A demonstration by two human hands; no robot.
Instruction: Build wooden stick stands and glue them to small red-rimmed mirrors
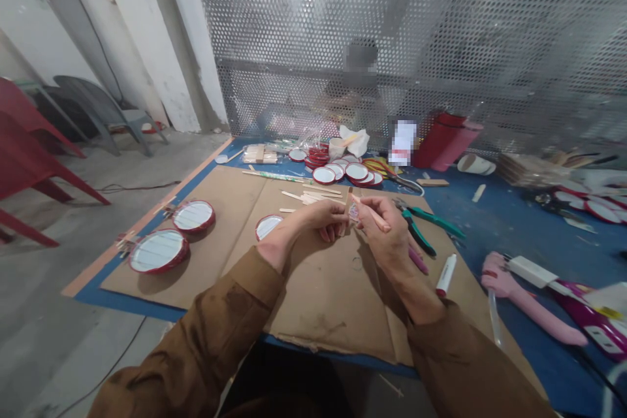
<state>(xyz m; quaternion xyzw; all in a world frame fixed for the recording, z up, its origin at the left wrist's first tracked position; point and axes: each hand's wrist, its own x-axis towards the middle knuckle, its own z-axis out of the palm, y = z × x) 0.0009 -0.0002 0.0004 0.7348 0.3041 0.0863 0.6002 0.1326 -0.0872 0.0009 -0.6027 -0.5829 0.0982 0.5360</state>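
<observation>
My left hand [329,219] is closed in a pinch above the cardboard sheet [313,300]. Close to it, my right hand [385,225] is closed around a pale, slim, stick-like thing [376,217]. Between the fingertips shows a small light piece [353,211], too small to name; the left fingers hide what they grip. Flat wooden sticks [318,196] lie just beyond the hands. A round red-rimmed lid [268,227] is partly behind my left wrist. Green-handled pliers [420,235] and a white marker with a red cap [446,275] lie right of my right hand.
Two red-rimmed lids [159,251] with sticks attached stand at left. More lids [356,172] are piled at the back near a red tumbler [437,138]. A pink glue gun [529,304] lies at right. A perforated metal panel [294,32] rises behind the blue table [470,209].
</observation>
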